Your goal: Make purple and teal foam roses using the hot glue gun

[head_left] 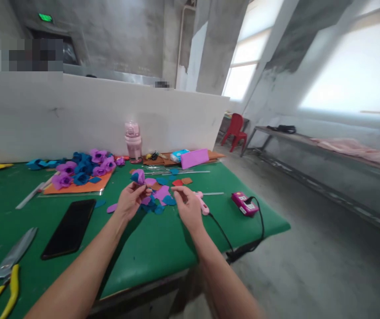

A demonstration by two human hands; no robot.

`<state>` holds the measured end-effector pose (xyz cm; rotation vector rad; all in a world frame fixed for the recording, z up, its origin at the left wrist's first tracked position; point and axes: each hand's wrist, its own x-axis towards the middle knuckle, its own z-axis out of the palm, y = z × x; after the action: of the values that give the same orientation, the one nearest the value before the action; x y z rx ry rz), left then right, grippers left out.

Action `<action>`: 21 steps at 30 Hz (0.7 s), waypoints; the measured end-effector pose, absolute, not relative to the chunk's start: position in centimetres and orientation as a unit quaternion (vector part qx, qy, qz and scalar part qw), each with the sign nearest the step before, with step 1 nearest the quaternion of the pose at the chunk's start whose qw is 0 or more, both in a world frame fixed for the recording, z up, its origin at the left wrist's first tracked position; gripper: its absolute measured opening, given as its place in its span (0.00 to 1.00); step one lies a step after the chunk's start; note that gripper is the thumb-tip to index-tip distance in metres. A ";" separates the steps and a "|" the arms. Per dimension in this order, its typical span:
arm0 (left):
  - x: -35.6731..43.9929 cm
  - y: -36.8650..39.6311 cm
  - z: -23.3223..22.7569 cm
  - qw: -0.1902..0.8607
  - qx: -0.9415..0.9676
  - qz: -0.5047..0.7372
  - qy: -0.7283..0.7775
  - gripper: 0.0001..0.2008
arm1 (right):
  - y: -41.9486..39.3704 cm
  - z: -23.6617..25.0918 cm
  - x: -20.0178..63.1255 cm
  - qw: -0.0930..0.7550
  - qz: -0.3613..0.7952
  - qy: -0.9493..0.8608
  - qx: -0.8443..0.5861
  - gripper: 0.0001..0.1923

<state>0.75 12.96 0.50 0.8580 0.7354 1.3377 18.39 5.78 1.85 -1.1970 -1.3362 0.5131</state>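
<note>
In my left hand, thumb and fingers are closed on a small felt flower with purple and blue petals. My right hand hovers just to the right of it, its fingers bent and the thumb slightly apart, with nothing visible between them. Below and between both hands lies a loose pile of cut felt petals in purple, blue, brown and red. Beside my right hand rests a pink glue gun, partly hidden by that hand, with a clear glue stick in line with it.
Finished flowers sit on orange sheets at the back left. A black phone and large scissors lie on the left. A pink bottle stands by the white partition. The gun's cord runs past a magenta power box near the table's right edge.
</note>
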 end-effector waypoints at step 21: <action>0.2 12.1 0.2 0.707 0.426 0.514 0.235 0.13 | 3.7 0.1 26.2 0.542 0.330 -0.414 -0.653 0.12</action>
<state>0.20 12.12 0.19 0.9461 0.5222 1.1412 26.21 3.71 0.10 -1.5514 -0.9824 0.7839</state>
